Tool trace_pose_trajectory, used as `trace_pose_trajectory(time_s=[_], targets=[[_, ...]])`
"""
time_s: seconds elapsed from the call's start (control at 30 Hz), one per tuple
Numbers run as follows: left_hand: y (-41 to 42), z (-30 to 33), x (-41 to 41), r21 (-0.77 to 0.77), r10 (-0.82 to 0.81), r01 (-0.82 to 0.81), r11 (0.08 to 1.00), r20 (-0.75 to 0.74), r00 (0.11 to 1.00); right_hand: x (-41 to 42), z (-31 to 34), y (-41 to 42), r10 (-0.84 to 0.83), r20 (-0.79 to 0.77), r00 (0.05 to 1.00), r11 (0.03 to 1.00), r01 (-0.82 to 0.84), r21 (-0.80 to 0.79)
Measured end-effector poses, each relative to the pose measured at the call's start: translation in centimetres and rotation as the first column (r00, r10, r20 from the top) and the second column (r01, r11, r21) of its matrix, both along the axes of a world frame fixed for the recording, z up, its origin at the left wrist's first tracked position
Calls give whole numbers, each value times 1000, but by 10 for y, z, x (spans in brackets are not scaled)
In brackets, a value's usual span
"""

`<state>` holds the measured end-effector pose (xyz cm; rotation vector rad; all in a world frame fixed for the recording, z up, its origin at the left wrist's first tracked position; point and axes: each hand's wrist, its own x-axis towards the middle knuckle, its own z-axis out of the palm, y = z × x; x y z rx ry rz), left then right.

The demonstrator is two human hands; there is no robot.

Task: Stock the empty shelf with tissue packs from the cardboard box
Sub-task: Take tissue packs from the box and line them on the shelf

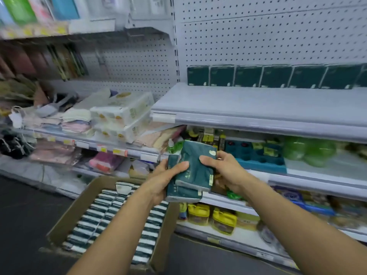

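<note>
Two dark green tissue packs (193, 171) are held between both hands in front of the shelving. My left hand (164, 179) grips them from the left and below, thumb across the top pack. My right hand (224, 171) grips the upper pack's right side. Below them an open cardboard box (69, 217) holds rows of several more packs standing on edge. A white shelf (248, 104) at upper right carries a row of several green packs (276, 76) standing against the pegboard; its front part is bare.
Left of the shelf lies a bay with white tissue bundles (123, 114) and folded cloths. Under the shelf are a teal tray (256, 155), green bottles (309, 151) and yellow containers (224, 221). Dark floor lies at the left and bottom.
</note>
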<state>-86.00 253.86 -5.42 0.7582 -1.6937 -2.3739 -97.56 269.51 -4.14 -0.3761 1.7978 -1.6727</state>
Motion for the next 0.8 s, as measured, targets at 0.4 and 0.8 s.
trace_pose_trajectory(time_s=[0.4,0.8], targets=[[174,69,-160,-254,-363,355,900,19,932,-124,57,222,-13,-169,985,994,32,109],[304,101,-298,-134,-182,162,978,-156,971,-254,98,394,-474,-78,877,855,437,-278]])
